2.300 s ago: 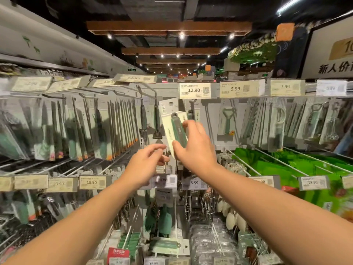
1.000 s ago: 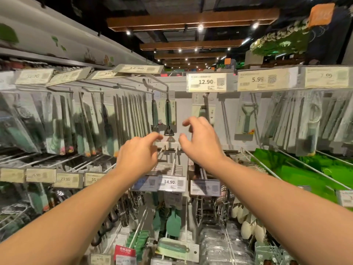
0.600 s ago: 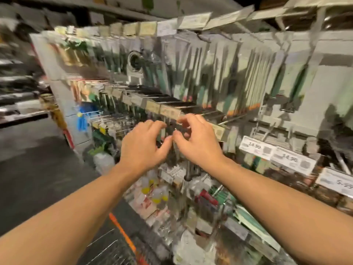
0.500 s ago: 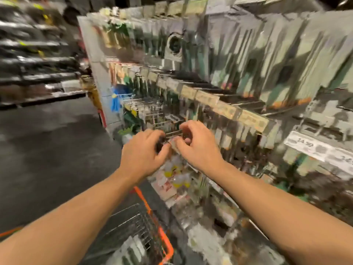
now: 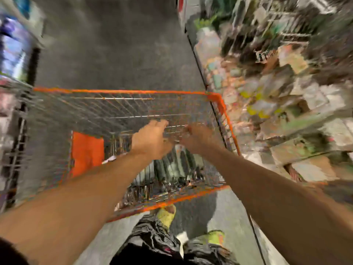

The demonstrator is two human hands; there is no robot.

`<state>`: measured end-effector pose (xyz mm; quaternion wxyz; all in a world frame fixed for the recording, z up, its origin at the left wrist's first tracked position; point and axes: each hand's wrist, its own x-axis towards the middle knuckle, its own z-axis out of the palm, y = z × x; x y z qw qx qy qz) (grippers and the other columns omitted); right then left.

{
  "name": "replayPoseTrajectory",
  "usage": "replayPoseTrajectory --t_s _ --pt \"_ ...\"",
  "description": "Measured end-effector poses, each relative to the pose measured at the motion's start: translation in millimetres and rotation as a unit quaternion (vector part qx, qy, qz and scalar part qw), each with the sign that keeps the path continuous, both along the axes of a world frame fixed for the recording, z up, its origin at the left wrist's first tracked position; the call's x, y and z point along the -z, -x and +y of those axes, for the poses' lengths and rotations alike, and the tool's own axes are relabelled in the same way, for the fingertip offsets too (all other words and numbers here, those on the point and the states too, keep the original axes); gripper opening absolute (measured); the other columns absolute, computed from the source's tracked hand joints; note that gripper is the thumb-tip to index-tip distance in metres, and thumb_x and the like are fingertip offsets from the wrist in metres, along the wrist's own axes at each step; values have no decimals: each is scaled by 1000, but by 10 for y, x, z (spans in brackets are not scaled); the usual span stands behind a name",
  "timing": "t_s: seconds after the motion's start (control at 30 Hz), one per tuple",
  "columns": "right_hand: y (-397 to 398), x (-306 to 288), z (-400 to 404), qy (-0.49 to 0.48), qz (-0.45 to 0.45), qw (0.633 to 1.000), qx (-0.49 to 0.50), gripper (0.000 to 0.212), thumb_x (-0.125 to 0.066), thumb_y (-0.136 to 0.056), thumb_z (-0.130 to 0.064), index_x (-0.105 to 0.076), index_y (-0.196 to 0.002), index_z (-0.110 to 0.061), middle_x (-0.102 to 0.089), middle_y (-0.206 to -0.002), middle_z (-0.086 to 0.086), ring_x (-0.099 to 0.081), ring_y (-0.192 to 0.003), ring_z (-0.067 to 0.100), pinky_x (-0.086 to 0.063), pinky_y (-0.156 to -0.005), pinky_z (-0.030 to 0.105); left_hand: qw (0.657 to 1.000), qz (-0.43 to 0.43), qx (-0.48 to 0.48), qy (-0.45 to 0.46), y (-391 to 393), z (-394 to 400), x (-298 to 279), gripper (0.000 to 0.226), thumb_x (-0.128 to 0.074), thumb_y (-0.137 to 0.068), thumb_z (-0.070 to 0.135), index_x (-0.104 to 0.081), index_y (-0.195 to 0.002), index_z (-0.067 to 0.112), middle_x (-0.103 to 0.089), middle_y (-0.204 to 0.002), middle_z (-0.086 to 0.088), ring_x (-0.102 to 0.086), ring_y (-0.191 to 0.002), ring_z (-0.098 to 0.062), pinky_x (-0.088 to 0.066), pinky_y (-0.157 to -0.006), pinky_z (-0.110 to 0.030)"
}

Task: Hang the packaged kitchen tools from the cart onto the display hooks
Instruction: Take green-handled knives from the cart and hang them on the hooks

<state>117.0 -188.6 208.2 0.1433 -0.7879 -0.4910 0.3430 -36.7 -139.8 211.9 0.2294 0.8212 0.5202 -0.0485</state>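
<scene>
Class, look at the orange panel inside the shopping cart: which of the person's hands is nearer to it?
Left. The left hand hovers over the cart just right of the orange panel; the right hand is farther right, near the cart's orange rim.

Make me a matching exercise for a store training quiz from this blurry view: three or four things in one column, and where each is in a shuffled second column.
Things:
1. shopping cart
2. packaged tools
3. orange panel
4. display shelving

Places:
A. along the right side of the aisle
B. on the cart's left inner side
C. piled in the cart's near end, below the hands
D. in the aisle directly ahead of the person

Pairs: 1-D, 2-C, 3-B, 4-A
</scene>
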Motion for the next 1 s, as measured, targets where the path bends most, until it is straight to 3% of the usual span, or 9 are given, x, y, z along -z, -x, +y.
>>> replayPoseTrajectory --t_s 0.07,0.2,0.33,0.47,0.6,0.7,0.83,0.93,1.0 --pt "19 404 40 62 10 998 2 15 -63 -94 -35 -64 -95 -20 -60 -93 4 -58 -89 24 -37 -74 28 999 6 -3 35 87 10 355 58 -50 -87 56 -56 -137 28 -62 -130 -3 -63 -122 -32 -56 -96 -48" --pt "-62 1121 19 177 19 984 9 49 -68 -92 -36 -54 -136 -18 -65 -115 5 -59 -96 25 -42 -75 27 996 8 -21 88 72 16 1155 43 -58 -97 43 -58 -136 25 -65 -126 -3 -65 -109 -27 -53 -84 -37" --pt "-137 1931 -100 267 50 961 57 57 -79 -86 -24 -54 -136 -16 -63 -108 1 -63 -91 18 -50 -65 27 981 -36 -81 170 -96 -142 1946 43 -64 -96 57 -62 -128 28 -68 -93 3 -66 -82 -20 -53 -60 -33" --pt "-247 2581 -73 286 6 952 108 73 -84 -80 -29 -45 -139 -11 -56 -120 11 -62 -106 28 -61 -83 40 930 -75 -191 306 -307 -244 2510 52 -64 -99 51 -51 -142 24 -61 -90 6 -60 -74 -12 -39 -49 -23" --pt "-332 2973 26 250 -43 951 177 66 -78 -84 -29 -44 -137 -9 -52 -130 15 -54 -121 34 -56 -98 51 898 -85 -262 342 -433 -297 2968 39 -73 -95 38 -50 -125 28 -63 -101 11 -58 -81 -9 -45 -63 -23" --pt "-338 3164 70 239 -57 948 201 58 -74 -84 -29 -47 -131 -9 -56 -127 15 -54 -120 37 -54 -97 50 886 -68 -301 347 -532 -340 3175 30 -76 -93 40 -48 -92 29 -58 -84 9 -58 -79 -18 -46 -69 -29" --pt "-326 3255 67 250 -101 944 191 67 -73 -88 -30 -39 -140 -6 -46 -139 18 -43 -130 36 -43 -105 44 850 -93 -385 347 -630 -375 3259 56 -87 -81 45 -57 -119 19 -68 -110 0 -66 -100 -25 -55 -81 -35" --pt "-292 3253 76 251 -95 944 193 63 -72 -91 -28 -40 -140 -7 -46 -140 19 -42 -131 36 -44 -105 44 812 -132 -442 358 -671 -420 3289 49 -91 -78 36 -50 -100 25 -62 -95 6 -58 -80 -11 -46 -63 -27" --pt "-280 3260 91 256 -84 944 192 56 -69 -92 -26 -42 -138 -8 -45 -140 19 -41 -130 36 -44 -110 46 792 -154 -453 380 -696 -430 3294 56 -93 -76 39 -45 -103 26 -59 -91 8 -52 -76 -5 -40 -57 -26"
